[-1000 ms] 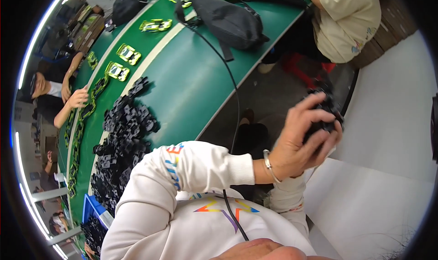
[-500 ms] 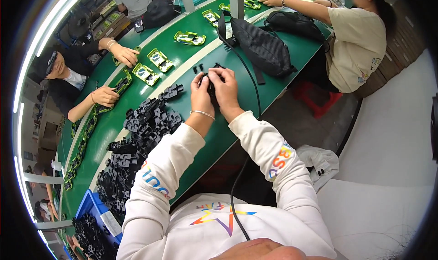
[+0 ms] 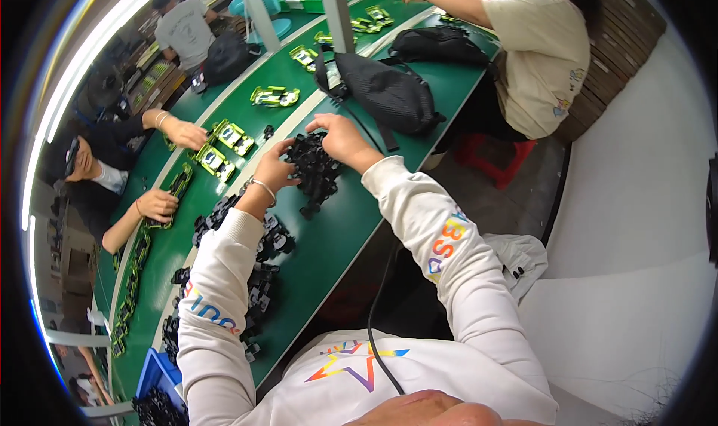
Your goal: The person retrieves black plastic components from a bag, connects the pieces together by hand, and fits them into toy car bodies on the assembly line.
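Both my hands are on the small clump of black plastic parts (image 3: 313, 170), my landmark here. It sits on the green tabletop (image 3: 340, 235), just my side of the pale strip running along it.

Left hand (image 3: 275, 170): fingers curled onto the clump's left edge, bracelet at the wrist. Right hand (image 3: 340, 138): cupped over the clump's top right, fingers bent down into the parts. Can't tell if either has one piece pinched out or just presses the heap.

Left of the clump and nearer me: a long scatter of the same black parts (image 3: 258, 265) runs down the tabletop toward a blue bin (image 3: 153, 377) at the lower edge.

Step, as I read it: gathering or sorting this clump. Next move calls for isolating one part with the fingertips without dragging neighbours; they look interlocked.

Beyond the clump: a black bag (image 3: 385, 89), just past my right hand. Further left, green-and-black toy cars (image 3: 224, 145) on the far lane, another person's hand (image 3: 183, 133) beside them.
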`<control>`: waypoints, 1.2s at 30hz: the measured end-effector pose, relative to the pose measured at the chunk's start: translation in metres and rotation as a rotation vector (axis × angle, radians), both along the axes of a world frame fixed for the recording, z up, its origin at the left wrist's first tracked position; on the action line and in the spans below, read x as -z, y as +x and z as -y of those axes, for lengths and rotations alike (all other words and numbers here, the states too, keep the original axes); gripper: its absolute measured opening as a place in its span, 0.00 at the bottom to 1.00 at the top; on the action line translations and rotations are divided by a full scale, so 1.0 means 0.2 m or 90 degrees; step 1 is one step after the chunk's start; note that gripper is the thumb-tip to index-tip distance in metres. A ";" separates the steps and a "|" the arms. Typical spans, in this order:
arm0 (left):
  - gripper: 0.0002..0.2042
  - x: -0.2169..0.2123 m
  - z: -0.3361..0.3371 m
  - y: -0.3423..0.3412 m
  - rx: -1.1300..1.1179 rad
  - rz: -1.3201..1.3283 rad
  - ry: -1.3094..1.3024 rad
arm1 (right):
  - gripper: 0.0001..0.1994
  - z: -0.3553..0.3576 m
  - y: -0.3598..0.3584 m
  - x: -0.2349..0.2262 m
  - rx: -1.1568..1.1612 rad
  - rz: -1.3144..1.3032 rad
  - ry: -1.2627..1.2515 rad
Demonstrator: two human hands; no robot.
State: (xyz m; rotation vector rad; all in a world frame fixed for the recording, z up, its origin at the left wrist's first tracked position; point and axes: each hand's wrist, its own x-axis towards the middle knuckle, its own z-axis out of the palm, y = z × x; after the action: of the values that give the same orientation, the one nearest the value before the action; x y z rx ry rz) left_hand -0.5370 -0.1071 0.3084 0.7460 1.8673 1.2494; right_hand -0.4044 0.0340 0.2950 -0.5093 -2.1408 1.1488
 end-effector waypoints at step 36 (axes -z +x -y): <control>0.19 0.22 -0.07 -0.17 0.060 -0.353 0.022 | 0.12 0.24 1.22 0.18 0.067 -0.234 -0.482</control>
State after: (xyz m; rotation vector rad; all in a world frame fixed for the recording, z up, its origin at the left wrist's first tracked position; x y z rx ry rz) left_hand -0.5713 -0.0933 0.2648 1.2838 2.2123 1.0857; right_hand -0.1595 -0.0141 0.2580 -0.6587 -1.3086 1.8207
